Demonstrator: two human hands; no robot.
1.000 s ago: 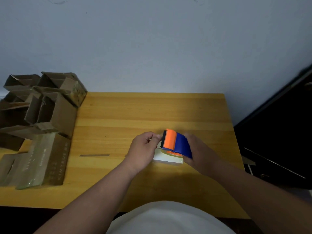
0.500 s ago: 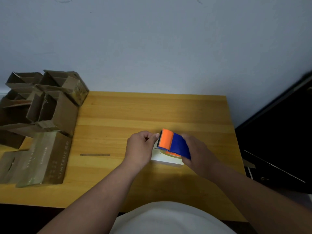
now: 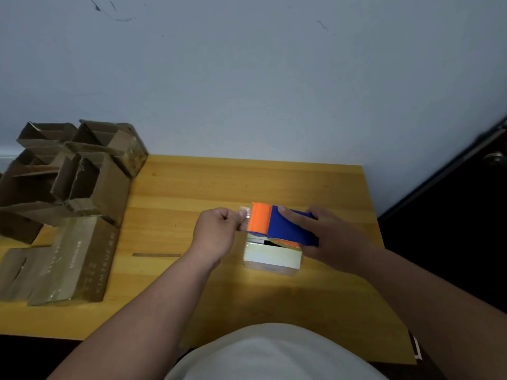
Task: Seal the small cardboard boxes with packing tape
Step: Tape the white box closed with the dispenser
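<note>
A small pale cardboard box (image 3: 270, 260) lies on the wooden table (image 3: 192, 193), right of centre. Just above it is an orange and blue tape dispenser (image 3: 277, 224), which my right hand (image 3: 326, 239) grips from the right side with the thumb on top. My left hand (image 3: 216, 231) pinches the clear tape end (image 3: 245, 212) at the dispenser's orange left end. The dispenser hides the box's far part.
Several open brown cardboard boxes (image 3: 68, 174) are piled at the table's left end, with a flattened taped box (image 3: 74, 259) in front of them. A thin dark strip (image 3: 156, 255) lies on the table left of my left arm. A dark door (image 3: 466, 215) stands at the right.
Both hands and the dispenser have shifted slightly left and away from me over the box. The tape end now shows between my left fingers.
</note>
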